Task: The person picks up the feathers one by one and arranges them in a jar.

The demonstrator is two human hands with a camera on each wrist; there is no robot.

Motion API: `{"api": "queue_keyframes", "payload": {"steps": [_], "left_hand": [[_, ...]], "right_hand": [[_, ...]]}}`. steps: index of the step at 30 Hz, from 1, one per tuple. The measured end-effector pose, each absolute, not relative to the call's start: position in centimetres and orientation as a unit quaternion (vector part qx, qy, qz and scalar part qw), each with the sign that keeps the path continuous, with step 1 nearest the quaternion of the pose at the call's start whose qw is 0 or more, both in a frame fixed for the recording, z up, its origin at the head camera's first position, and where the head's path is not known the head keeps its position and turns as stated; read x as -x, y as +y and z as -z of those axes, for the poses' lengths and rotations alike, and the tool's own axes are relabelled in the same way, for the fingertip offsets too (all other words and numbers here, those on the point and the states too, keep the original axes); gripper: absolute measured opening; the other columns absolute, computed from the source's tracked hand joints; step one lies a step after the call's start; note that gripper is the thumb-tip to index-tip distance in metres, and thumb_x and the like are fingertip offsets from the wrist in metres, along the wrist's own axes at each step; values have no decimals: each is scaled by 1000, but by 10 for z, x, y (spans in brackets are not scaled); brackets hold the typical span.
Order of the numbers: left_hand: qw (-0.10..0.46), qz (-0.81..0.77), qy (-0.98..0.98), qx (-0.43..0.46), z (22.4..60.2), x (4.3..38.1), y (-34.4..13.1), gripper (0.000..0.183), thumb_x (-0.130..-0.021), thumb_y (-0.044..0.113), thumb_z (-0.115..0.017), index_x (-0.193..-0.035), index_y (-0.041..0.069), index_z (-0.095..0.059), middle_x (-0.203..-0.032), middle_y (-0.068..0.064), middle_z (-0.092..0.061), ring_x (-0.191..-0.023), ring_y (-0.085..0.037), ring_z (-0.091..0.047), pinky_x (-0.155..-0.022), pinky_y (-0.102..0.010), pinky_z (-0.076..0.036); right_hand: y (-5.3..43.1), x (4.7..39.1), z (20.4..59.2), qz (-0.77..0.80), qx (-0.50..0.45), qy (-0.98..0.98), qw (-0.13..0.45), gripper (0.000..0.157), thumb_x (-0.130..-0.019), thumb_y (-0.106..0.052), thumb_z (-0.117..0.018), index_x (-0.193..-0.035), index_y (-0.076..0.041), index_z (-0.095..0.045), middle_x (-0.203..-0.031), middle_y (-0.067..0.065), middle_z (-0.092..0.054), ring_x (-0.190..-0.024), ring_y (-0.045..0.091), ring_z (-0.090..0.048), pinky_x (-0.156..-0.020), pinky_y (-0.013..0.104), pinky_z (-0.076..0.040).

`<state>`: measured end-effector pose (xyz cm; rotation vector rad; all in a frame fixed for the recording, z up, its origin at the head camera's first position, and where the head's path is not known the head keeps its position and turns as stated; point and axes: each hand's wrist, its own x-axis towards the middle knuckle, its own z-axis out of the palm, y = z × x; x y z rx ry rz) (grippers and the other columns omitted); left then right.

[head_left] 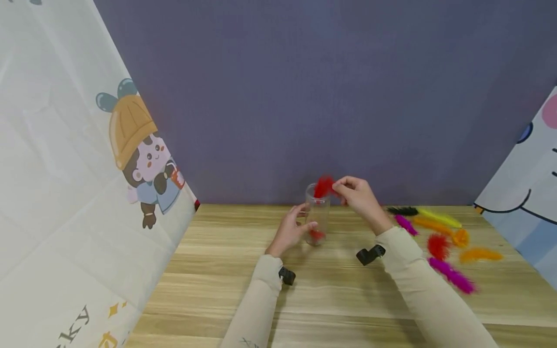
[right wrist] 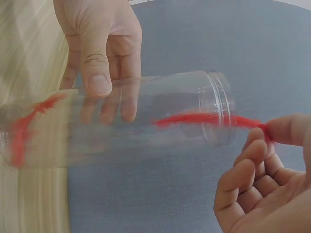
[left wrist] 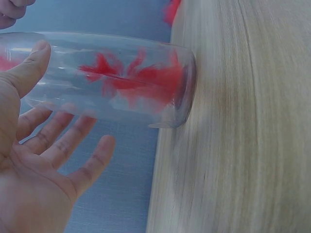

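Note:
A clear jar (head_left: 318, 212) stands upright on the wooden table (head_left: 217, 270), near its back edge. My left hand (head_left: 291, 229) grips the jar's side, with the thumb in front and the fingers round the other side. Between the thumb and index finger of my right hand (head_left: 356, 194), a red feather (right wrist: 194, 118) is pinched by one end. Its other end reaches through the jar's mouth into the upper part. Another piece of red feather (left wrist: 150, 80) lies at the bottom of the jar, seen through the wall.
To the right on the table lie several loose feathers: a black one (head_left: 402, 211), a yellow one (head_left: 441, 218), a red one (head_left: 438, 246), orange ones and magenta ones. A dark grey-blue panel (head_left: 278, 96) rises behind the table. A printed white sheet (head_left: 65, 193) borders the left.

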<state>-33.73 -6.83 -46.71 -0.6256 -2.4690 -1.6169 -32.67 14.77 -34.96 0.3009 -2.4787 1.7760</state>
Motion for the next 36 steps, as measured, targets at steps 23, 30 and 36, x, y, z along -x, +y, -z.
{"api": "queue_keyframes", "payload": {"steps": [23,30,36], "left_hand": [[62,534,-818,203,466,337,-69,62,-92,23,-77,-147,8,-53,-137,-14,-62,-127,-33,-60,-99,-55,-53],[63,534,-818,204,466,337,-70,65,-91,24,-78,-148,5,-51,-139,-20,-60,-127,-33,-60,-99,-51,-54],[61,529,-822,204,465,335,-72,64,-91,26,-77,-147,8,-52,-140,-19,-60,-128,-33,-60,-99,-50,-54]], "right_hand": [[142,328,355,-582,-94,-807,25,39,-104,-36,-61,-117,0,-65,-87,4,-63,-65,12,-53,-61,28,-48],[148,324,361,-589,-83,-803,33,33,-103,-35,-61,-113,-3,-65,-88,4,-63,-67,14,-53,-62,29,-48],[162,315,371,-596,-95,-797,42,27,-105,-34,-59,-107,-7,-63,-74,-3,-58,-65,17,-49,-61,30,-45]]}}
